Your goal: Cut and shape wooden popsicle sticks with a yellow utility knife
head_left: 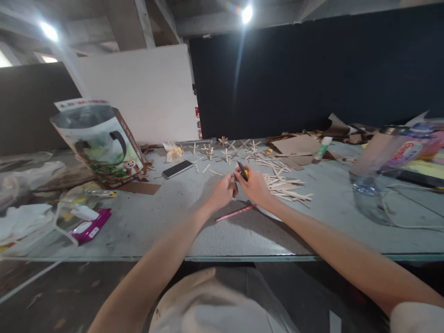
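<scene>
Both hands meet mid-table, over the grey table top (180,222). Right hand (255,185) grips a small cutter (242,170), dark body with a yellow part, fingers clenched around it, tip pointing up and away. Left hand (222,190) is pinched shut on something thin right against the cutter; looks like a wooden stick but too small to confirm. Thumbs of both hands nearly touch.

A pink pencil (236,212) lies flat on the table just below the hands, under the right wrist, angled up to the right. Not touched.

Pile of loose wooden sticks (286,187) sits just right of the right hand, near but apart. More sticks are scattered behind the hands, with several small star-shaped stick assemblies (227,150) toward the back edge of the table.

A black phone (177,169) lies face up, left of and behind the hands. A printed cardboard box (100,143) stands tilted further left. A purple packet (90,228) lies near the front left edge, beside crumpled plastic bags (27,217).

On the right, brown cardboard scraps (298,147) lie at the back, with a white-and-green glue tube (322,149) resting on them. A clear plastic jar (378,171) lies on its side at far right, and a white cable (409,208) loops in front of it.

Dark wall panel behind, white board at back left.
</scene>
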`<action>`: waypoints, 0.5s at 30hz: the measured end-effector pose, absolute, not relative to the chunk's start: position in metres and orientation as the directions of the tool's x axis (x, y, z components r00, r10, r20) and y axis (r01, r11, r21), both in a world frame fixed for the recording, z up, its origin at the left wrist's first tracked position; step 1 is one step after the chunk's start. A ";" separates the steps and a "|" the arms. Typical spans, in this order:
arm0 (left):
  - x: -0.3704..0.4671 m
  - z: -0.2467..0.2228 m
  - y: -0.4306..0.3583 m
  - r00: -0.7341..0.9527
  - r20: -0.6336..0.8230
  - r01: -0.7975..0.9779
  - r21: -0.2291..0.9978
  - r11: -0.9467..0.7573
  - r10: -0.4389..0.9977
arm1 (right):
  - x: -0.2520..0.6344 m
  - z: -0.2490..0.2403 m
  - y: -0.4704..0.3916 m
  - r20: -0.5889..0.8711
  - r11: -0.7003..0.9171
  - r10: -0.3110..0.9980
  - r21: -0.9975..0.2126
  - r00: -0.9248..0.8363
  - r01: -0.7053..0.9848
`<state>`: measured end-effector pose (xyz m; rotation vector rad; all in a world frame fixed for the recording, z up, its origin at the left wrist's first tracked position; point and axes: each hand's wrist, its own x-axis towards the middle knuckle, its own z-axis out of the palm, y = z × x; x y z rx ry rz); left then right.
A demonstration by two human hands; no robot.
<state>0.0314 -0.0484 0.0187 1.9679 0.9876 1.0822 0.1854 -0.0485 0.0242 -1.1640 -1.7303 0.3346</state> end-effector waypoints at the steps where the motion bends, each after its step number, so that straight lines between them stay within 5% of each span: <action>1: 0.032 0.019 -0.049 0.371 0.361 0.288 0.831 -0.476 0.856 | 0.186 0.024 -0.048 0.572 0.506 0.818 -0.666 -0.061 0.548; 15: 0.033 0.019 -0.042 0.381 0.290 0.223 0.893 -0.391 0.878 | 0.191 0.019 -0.040 0.596 0.548 0.795 -0.627 -0.111 0.553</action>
